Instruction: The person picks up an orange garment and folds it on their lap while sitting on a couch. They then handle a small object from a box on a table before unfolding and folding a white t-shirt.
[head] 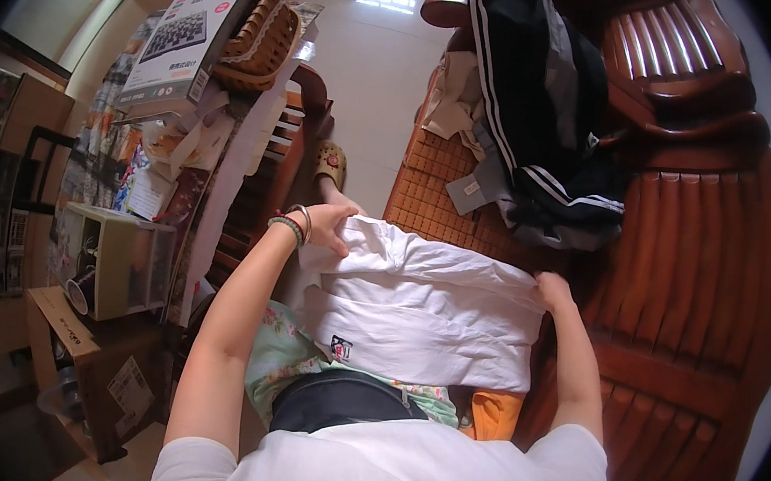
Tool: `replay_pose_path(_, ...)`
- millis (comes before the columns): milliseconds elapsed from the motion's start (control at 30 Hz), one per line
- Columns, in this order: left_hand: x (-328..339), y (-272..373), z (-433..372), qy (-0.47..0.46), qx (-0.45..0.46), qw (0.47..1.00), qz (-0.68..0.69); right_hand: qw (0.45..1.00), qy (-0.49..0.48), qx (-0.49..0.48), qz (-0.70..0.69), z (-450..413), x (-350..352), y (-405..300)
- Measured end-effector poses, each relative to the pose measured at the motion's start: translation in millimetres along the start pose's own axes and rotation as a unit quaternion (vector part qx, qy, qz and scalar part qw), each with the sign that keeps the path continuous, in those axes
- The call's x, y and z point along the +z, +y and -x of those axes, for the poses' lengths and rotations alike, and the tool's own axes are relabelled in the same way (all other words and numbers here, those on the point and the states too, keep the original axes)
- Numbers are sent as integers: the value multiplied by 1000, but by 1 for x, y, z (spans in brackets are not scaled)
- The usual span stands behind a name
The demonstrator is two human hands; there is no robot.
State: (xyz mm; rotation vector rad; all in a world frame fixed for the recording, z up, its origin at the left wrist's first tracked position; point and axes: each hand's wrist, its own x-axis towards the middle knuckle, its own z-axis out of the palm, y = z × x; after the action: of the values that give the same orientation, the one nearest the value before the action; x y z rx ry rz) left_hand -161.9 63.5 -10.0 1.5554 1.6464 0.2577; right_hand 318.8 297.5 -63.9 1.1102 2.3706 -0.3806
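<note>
A white cloth garment (419,321) with a small dark and red print near its lower left lies across my lap, its far part folded over in layers. My left hand (330,228) grips the far left corner, thumb on top of the cloth. At the far right corner, my right hand (552,290) pinches the edge, its fingertips partly hidden. Beyond the garment, black trousers with white stripes (499,97) lie heaped with grey and beige clothes (453,96). An orange cloth (495,414) shows beside my lap at the right.
The heap rests on a seat with a brown tile mat (427,181). A slatted wooden bench (685,272) stands at the right. At the left are a boxed chess set (192,30), a woven basket (262,41), a small drawer unit (115,261) and a cardboard box (97,365).
</note>
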Motion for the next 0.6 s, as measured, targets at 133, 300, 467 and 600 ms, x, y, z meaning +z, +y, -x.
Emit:
replay_pose_path(133, -8, 7, -10, -77, -60, 995, 21, 997, -51, 46, 43, -2, -6, 14)
replay_pose_path(300, -18, 28, -13, -95, -131, 977, -141, 991, -81, 102, 8, -13, 7, 27)
replay_pose_path(467, -13, 16, 0, -53, -93, 977, -184, 997, -67, 22, 27, 8, -19, -4)
replay_pose_path(600, -10, 26, -1, -18, -86, 975, -202, 999, -36, 32, 23, 21, 1, 14)
